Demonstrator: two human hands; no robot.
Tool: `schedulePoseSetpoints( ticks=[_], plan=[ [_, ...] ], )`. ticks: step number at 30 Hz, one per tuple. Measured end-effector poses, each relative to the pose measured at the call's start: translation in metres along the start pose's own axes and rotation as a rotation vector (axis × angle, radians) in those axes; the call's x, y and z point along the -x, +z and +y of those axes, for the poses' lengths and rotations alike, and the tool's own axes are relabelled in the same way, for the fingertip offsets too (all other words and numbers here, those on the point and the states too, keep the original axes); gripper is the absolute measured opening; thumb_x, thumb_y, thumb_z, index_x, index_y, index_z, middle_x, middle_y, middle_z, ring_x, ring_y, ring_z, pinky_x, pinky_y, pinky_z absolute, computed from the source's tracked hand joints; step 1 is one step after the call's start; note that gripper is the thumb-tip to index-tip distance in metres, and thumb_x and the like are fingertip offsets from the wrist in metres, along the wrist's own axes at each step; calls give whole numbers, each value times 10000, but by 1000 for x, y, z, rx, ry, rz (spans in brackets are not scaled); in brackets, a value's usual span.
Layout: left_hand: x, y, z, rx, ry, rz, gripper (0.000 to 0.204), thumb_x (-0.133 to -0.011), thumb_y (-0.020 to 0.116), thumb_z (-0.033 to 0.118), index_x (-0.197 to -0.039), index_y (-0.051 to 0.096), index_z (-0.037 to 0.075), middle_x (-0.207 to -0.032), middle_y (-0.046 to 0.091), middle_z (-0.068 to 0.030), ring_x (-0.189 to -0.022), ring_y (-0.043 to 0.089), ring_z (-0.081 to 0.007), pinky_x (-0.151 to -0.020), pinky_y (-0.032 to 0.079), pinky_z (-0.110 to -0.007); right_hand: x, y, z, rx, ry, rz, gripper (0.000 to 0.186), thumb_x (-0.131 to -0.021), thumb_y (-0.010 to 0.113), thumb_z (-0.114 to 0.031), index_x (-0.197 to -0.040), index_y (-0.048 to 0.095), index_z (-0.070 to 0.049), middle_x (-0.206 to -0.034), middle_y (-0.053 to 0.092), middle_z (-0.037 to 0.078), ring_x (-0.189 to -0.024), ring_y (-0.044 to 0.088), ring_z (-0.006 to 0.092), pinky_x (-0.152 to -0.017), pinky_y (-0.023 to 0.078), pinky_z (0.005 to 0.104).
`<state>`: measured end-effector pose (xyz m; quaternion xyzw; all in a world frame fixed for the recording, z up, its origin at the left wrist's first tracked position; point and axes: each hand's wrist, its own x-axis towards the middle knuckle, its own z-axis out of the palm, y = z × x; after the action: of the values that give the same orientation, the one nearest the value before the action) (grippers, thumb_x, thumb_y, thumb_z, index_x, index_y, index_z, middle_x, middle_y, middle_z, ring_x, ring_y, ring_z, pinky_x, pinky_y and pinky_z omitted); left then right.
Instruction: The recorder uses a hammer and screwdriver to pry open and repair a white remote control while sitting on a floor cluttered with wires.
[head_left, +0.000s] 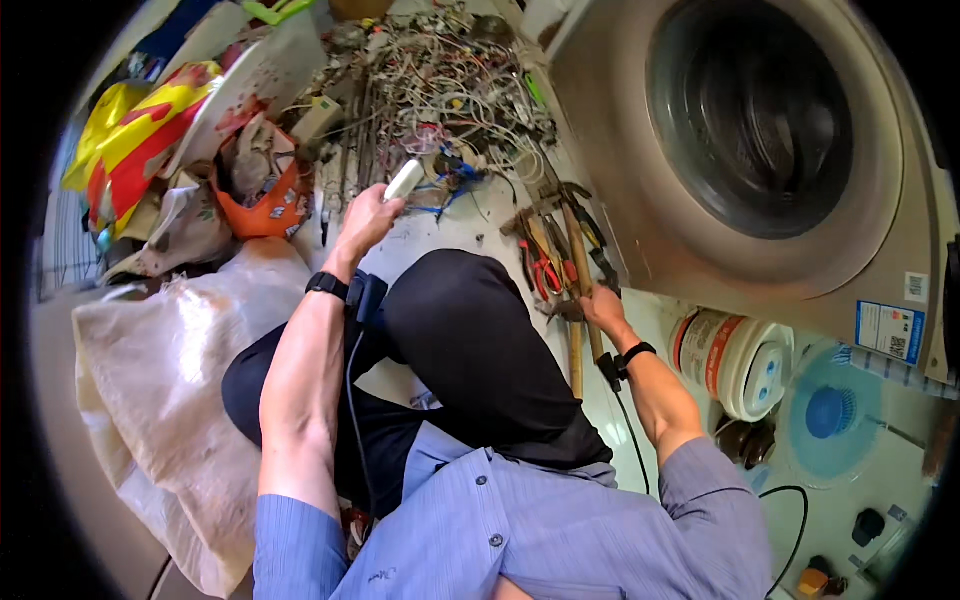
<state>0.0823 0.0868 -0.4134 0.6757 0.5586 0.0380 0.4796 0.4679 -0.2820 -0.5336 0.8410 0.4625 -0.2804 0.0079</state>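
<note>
My left hand (369, 222) is closed on a white oblong plastic piece (405, 181), raised in front of the heap of scrap wires and small parts (440, 90). What kind of piece it is, I cannot make out. Over at the tool pile, my right hand (604, 309) is closed around a long wooden tool handle (578, 245); its fingers are partly hidden. Red-handled pliers (544, 275) lie just left of that hand. A second wooden handle (576, 360) points toward me, below a dark metal head.
A front-loading washing machine (620, 200) stands at the right. Beside it are a white bucket (715, 355) on its side and a blue translucent basin (835, 415). At the left are an orange bag (262, 215) of scraps and a large pale sack (190, 370). Cables hang from both wrists.
</note>
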Motion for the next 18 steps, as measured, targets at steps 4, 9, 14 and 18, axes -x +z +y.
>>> schedulePoseSetpoints(
  ticks=[4,9,14,18],
  plan=[
    [2,52,-70,68,-105,-24,322,-900,643,280,-1063,701,9,-855,735,-108,-703,703,-192,-676,551,-371,42,34,-20,-19,230,26,476,-916,625,-365,-1195,627,20,-1075,672,319,-978,668,496,-843,544,569],
    [-4,107,-125,103,-121,41,345,-930,656,306,-1093,691,4,-889,738,-181,-801,728,-306,-740,557,-427,88,73,-31,-83,369,-62,501,-921,636,-342,-1243,573,37,-1167,648,319,-1046,658,497,-904,537,569],
    [3,155,-117,-57,-108,56,318,-951,643,259,-1166,644,25,-1059,704,-305,-1041,653,-513,-876,508,-570,89,104,9,-73,473,-85,596,-908,681,-340,-1340,503,30,-1238,638,308,-1136,628,492,-970,509,569],
    [19,139,-145,-121,-157,87,301,-962,616,215,-1194,626,24,-1074,693,-300,-1048,656,-493,-893,507,-554,91,129,-11,-116,351,-101,618,-898,713,-319,-1386,497,-7,-1352,522,359,-1139,606,526,-971,512,572]
  ],
)
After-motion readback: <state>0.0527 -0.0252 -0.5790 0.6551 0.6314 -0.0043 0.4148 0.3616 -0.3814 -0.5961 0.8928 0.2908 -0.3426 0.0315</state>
